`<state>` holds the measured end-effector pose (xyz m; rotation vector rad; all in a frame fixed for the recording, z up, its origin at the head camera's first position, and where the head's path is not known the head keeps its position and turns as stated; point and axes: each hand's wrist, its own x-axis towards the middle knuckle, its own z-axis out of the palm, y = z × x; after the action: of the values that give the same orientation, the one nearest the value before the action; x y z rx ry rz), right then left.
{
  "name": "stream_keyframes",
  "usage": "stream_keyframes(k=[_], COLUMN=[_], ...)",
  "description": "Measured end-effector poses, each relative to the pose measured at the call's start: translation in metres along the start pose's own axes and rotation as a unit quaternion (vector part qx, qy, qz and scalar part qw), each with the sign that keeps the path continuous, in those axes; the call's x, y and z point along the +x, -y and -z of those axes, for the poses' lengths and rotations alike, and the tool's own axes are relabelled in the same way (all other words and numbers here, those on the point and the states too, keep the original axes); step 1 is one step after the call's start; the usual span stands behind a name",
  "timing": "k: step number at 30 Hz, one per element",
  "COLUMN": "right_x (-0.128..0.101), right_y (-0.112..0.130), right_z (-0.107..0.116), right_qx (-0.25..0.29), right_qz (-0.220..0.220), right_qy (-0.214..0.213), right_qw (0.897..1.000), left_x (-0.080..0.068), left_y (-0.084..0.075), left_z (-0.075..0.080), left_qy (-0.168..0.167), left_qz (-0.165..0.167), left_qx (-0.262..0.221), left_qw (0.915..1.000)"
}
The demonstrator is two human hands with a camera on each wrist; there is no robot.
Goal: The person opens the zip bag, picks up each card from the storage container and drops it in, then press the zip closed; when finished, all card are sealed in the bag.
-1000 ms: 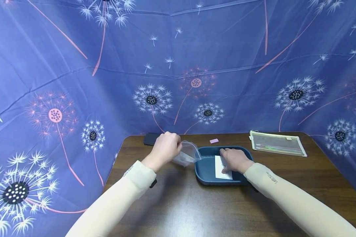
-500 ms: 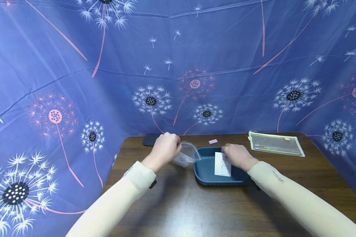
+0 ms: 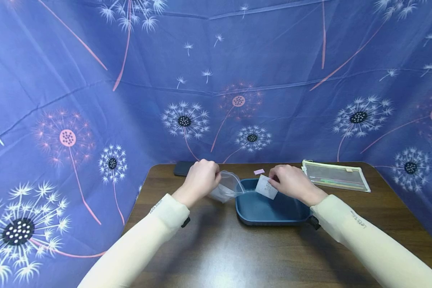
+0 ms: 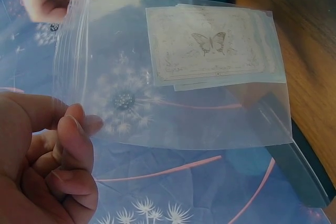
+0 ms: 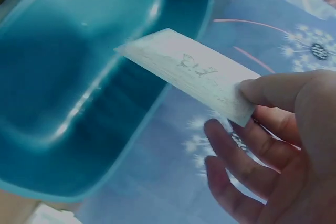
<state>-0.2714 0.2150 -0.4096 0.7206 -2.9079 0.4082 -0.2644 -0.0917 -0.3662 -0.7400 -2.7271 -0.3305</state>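
Observation:
My left hand (image 3: 201, 176) pinches a clear zip bag (image 4: 199, 121) near its ridged opening. Inside the bag lie several pale paper cards (image 4: 212, 45), the front one printed with a butterfly. Between thumb and fingers, my right hand (image 3: 292, 180) holds a thin whitish card (image 5: 184, 69) with a faint print, tilted over the far part of the dark blue tray (image 3: 273, 220). In the head view, the bag (image 3: 228, 186) hangs beside the tray's left rim, to the left of the card. The tray's bottom shows bare below the card.
A small pink piece (image 3: 259, 171) lies behind the tray on the wooden table (image 3: 219, 248). At the back left is a dark flat case (image 3: 181, 169); a mesh zip pouch (image 3: 338, 176) with pen-like things in it lies back right. A blue dandelion-print cloth (image 3: 288, 80) hangs behind.
My right hand has picked the card up from the tray's bottom, raising and tilting it toward the far rim. The left hand with the bag has stayed in place.

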Motion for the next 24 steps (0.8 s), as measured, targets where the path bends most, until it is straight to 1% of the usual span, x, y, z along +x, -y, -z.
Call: stream_keyframes(k=[4, 7, 11, 15, 19, 24], right_x=[-0.003, -0.002, 0.0, 0.0, -0.001, 0.0], right_y=[0.008, 0.015, 0.029, 0.045, 0.061, 0.07], right_z=[0.018, 0.029, 0.043, 0.052, 0.056, 0.054], right_qx=[0.016, 0.018, 0.021, 0.058, 0.1, 0.14], right_qz=[0.011, 0.03, 0.06, 0.074, 0.086, 0.096], right_qy=[-0.043, -0.09, -0.16, -0.204, -0.216, -0.198], right_qw=[0.999, 0.995, 0.985, 0.975, 0.967, 0.965], left_x=[0.001, 0.0, 0.0, 0.0, 0.0, 0.001], left_y=[-0.001, -0.001, -0.001, -0.001, 0.001, 0.002], left_z=[0.0, 0.0, 0.0, 0.0, 0.0, 0.0], left_qy=[-0.001, 0.004, 0.004, 0.005, 0.004, 0.0], left_qz=[-0.001, 0.0, 0.002, 0.002, -0.001, -0.004], left_qx=[0.001, -0.004, -0.005, -0.004, -0.004, -0.003], left_qw=[1.0, 1.0, 1.0, 1.0, 1.0, 1.0])
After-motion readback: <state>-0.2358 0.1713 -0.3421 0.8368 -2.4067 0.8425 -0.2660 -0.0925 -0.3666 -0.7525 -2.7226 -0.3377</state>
